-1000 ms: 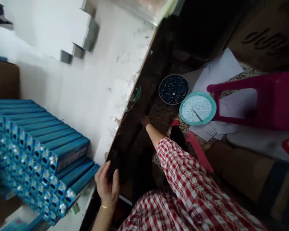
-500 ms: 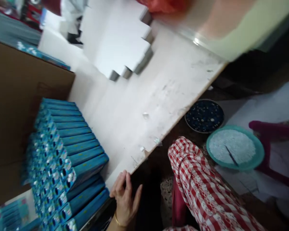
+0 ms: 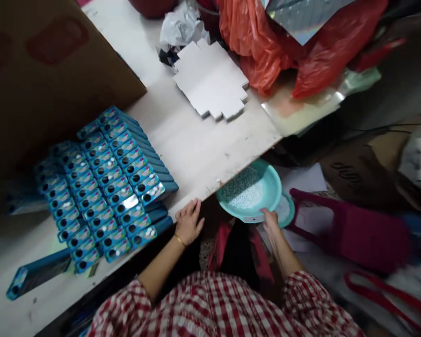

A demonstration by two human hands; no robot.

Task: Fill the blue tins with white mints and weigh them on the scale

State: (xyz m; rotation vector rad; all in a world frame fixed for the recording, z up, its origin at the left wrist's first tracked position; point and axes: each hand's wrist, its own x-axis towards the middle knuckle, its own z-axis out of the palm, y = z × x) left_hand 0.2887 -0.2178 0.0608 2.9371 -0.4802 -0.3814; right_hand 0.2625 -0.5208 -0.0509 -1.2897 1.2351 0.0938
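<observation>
My left hand [image 3: 188, 223] rests on the table's front edge, its fingers stretched out and holding nothing. Close to its left stand stacked rows of small blue boxes [image 3: 154, 159], each with a dark round spot on its end. My right hand [image 3: 271, 221] is closed on the near rim of a turquoise basin [image 3: 272, 185]. Many tiny whitish pieces [image 3: 243, 189] lie in that basin, their kind too small to tell. The basin is just beyond the table edge, partly over a second, smaller turquoise bowl [image 3: 289, 210].
A white table [image 3: 196, 154] carries a stack of white notched card sheets [image 3: 212, 82], a large cardboard box [image 3: 63, 70] and red plastic bags [image 3: 259, 51]. One long blue box [image 3: 38, 274] lies apart at the left. A magenta stool [image 3: 368, 234] is at the right.
My right hand has come into view, gripping the turquoise basin, now beside the table edge. The view has swung and risen. My left hand remains at the table edge.
</observation>
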